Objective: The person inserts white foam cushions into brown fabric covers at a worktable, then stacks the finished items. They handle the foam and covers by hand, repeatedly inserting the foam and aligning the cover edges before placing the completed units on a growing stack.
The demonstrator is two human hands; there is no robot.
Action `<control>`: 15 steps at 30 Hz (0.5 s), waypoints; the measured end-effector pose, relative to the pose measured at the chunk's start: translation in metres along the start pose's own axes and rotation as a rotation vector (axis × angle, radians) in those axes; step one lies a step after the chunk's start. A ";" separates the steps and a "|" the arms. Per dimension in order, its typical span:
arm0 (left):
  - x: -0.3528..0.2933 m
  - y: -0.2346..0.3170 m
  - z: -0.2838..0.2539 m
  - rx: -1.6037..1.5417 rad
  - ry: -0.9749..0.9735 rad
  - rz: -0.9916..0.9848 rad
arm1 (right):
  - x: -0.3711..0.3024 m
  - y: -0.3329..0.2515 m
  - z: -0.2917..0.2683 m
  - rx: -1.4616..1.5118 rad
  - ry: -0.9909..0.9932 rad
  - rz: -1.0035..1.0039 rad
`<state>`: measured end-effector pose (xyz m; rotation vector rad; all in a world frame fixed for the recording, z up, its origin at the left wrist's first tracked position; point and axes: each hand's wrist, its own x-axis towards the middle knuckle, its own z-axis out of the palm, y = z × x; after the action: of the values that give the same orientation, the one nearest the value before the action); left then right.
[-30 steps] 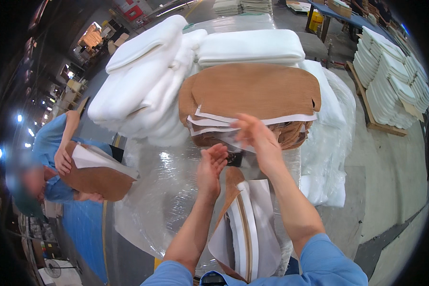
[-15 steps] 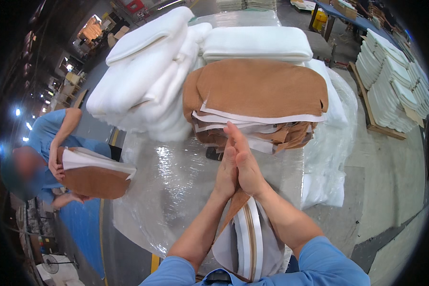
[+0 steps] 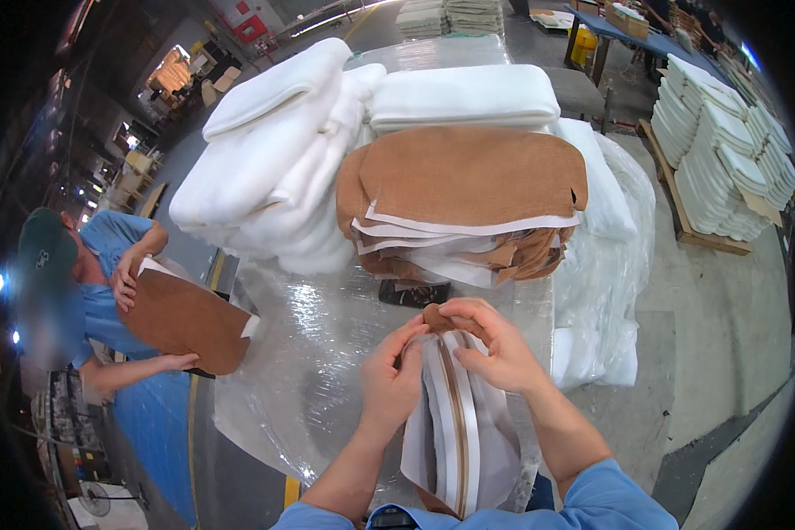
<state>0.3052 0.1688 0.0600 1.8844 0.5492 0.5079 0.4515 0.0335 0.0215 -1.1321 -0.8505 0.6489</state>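
Note:
A sewn fabric cover [image 3: 471, 424] stretches from my body out to my hands, with a pale grey lining, white bands and a brown stripe down its middle that looks like a zipper. My left hand [image 3: 392, 378] is closed on the near-left side of its brown far end. Curled over the same end from the right, the fingers of my right hand [image 3: 496, 346] grip it too. Just beyond my hands, a stack of brown fabric pieces with white edging [image 3: 468, 172] lies on the plastic-wrapped table [image 3: 291, 353]. A dark object [image 3: 412, 293] sits partly under that stack.
Folded white padding [image 3: 265, 159] is heaped behind and left of the brown stack. At left a co-worker [image 3: 119, 238] in a blue shirt holds a brown cover [image 3: 190, 322]. A pallet [image 3: 685, 208] with white stacked pieces stands at far right.
My palms, pressed together before, have parted and now grip the cover's far end. The co-worker's cover has turned, showing more of its brown face. The view has shifted slightly.

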 end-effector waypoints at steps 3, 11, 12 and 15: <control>0.006 0.004 0.001 -0.067 0.069 -0.067 | 0.011 -0.014 -0.004 -0.197 -0.045 0.015; 0.015 0.008 0.004 -0.051 0.103 -0.140 | 0.029 -0.037 0.006 -0.687 -0.073 -0.109; 0.016 0.005 0.004 -0.065 0.102 -0.134 | 0.030 -0.036 0.006 -0.689 -0.084 -0.117; 0.017 0.002 0.003 -0.096 0.095 -0.118 | 0.034 -0.027 -0.001 -0.630 -0.092 -0.116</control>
<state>0.3206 0.1761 0.0626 1.7324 0.6833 0.5383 0.4708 0.0523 0.0553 -1.6072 -1.2377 0.3398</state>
